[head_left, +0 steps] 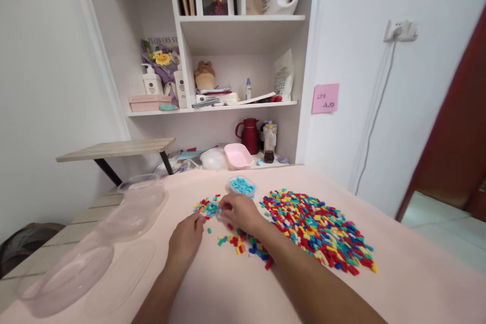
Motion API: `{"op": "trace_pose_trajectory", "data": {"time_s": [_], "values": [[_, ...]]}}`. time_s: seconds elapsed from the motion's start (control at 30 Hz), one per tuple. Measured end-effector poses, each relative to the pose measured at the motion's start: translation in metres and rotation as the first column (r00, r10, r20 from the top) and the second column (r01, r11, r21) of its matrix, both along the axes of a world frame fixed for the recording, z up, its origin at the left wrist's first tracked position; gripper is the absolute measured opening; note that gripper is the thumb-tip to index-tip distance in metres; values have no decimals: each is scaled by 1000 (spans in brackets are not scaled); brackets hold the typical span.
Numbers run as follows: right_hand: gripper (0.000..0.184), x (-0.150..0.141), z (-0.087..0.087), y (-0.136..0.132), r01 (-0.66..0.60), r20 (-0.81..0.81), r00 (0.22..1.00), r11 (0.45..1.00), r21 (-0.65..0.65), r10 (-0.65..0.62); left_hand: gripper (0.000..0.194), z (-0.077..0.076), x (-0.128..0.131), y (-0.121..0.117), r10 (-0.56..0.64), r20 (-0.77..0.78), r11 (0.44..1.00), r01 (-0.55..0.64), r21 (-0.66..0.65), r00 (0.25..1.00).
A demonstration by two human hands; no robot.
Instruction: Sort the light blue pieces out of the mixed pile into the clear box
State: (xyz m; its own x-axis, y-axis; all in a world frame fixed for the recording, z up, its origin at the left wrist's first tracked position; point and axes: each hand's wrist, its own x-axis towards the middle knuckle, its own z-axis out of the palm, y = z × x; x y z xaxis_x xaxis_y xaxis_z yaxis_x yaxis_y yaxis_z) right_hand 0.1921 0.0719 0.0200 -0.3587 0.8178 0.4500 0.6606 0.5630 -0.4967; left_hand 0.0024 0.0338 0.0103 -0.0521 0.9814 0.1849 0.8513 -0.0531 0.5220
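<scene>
My right hand (241,212) is closed in a pinch, with a small light-blue toy brick (219,211) at its fingertips. My left hand (187,235) has its fingers curled together beside a small mixed pile of bricks (207,206); whatever they hold, if anything, is too small to make out. Just behind my right hand stands a clear tub (253,193) filled with light-blue bricks (242,185). Under and beside my right wrist lies a loose scatter of coloured bricks (240,244). A large heap of mixed bricks (315,228) spreads to the right.
Clear plastic containers (132,215) and lids lie at the left on the pink tabletop (228,293). A pink basin (238,156), a dark red jug (249,136) and a bottle (269,144) stand behind the table. A wooden shelf board (116,149) juts out at left.
</scene>
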Motion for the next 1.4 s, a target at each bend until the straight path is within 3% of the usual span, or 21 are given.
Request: {"op": "trace_pose_trajectory", "data": {"time_s": [0.13, 0.23, 0.37, 0.47, 0.57, 0.7, 0.87, 1.0, 1.17, 1.27, 1.4], "values": [[19, 29, 5, 20, 214, -302, 936, 973, 83, -180, 31, -1, 0, 1, -23, 26, 1000, 23, 10, 999], [22, 46, 0, 31, 335, -410, 867, 940, 58, -284, 31, -4, -2, 4, -38, 41, 999, 38, -3, 998], [35, 54, -3, 34, 332, -483, 828, 943, 15, -284, 31, -10, -4, 8, -53, 51, 998, 52, 23, 997], [33, 49, 2, 29, 279, -526, 822, 959, 39, -218, 31, -13, -5, 9, -64, 37, 996, 62, 70, 997], [28, 36, 4, 20, 142, -406, 910, 983, 115, -84, 34, -15, -5, 9, -56, 9, 995, 55, 83, 998], [33, 10, -13, 9, -102, -29, 994, 984, 144, 107, 41, -16, -4, 9, -36, -39, 997, 39, 74, 999], [52, -10, -34, 4, -106, 260, 962, 991, 85, 81, 46, -17, -3, 8, -51, -125, 997, 57, 44, 991], [41, -5, -31, 8, -104, 264, 960, 994, 9, 99, 49, -17, -2, 5, -79, -184, 996, 84, 23, 980], [40, 8, -23, 12, -166, 60, 984, 986, -20, 167, 52, -15, -1, 2, -132, -223, 991, 137, 8, 966], [40, 11, -23, 12, -62, 5, 998, 998, -4, 62, 52, -15, -1, 2, -113, -211, 993, 117, 10, 971], [32, 10, -21, 10, 57, 148, 988, 997, -44, -50, 47, -14, 0, 2, -74, -161, 997, 79, 22, 984]]}}
